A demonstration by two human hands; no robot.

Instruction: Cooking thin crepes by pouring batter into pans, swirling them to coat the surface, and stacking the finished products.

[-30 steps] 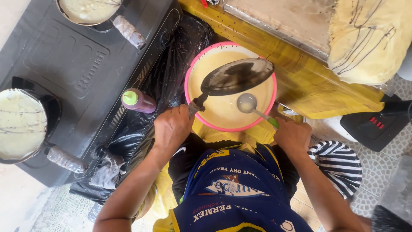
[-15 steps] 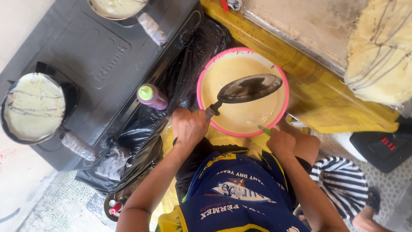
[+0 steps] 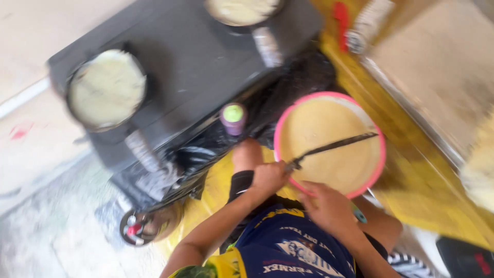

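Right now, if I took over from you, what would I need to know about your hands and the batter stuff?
Left hand: shut on the pan handle, holding the dark pan tilted on edge over the pink bowl.
Right hand: at the bowl's near rim; its grip is blurred, so I cannot tell what it holds.
The bowl has pale batter in it and sits on the yellow cloth.
Done: two pans on the black stove already hold batter.
Left: the tilted pan looks empty of batter.

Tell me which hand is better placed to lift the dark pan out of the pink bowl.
Left hand: it grips the dark flat pan handle. Right hand rests on the round pink batter bowl rim.
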